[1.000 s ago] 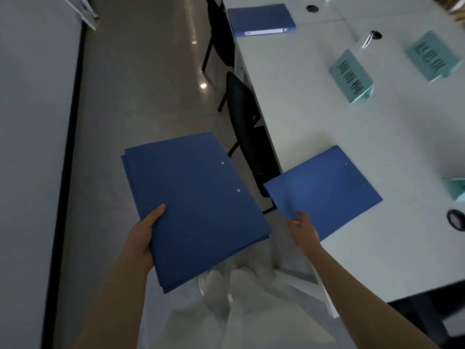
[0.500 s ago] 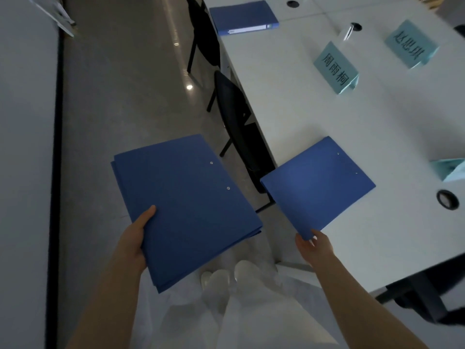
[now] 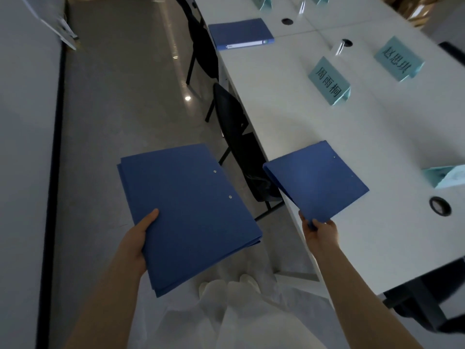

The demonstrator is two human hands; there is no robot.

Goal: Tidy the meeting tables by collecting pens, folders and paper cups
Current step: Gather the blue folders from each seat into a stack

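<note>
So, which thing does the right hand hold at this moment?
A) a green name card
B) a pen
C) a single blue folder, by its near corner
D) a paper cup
C: the right hand pinches the near corner of a single blue folder at the table edge, while the left hand holds a stack of folders.

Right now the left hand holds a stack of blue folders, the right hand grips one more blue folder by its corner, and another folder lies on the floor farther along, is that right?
Not quite. The left hand does hold the folder stack and the right hand grips the single folder by its corner, but the head view shows the far folder lying on the white table, not the floor.
</note>
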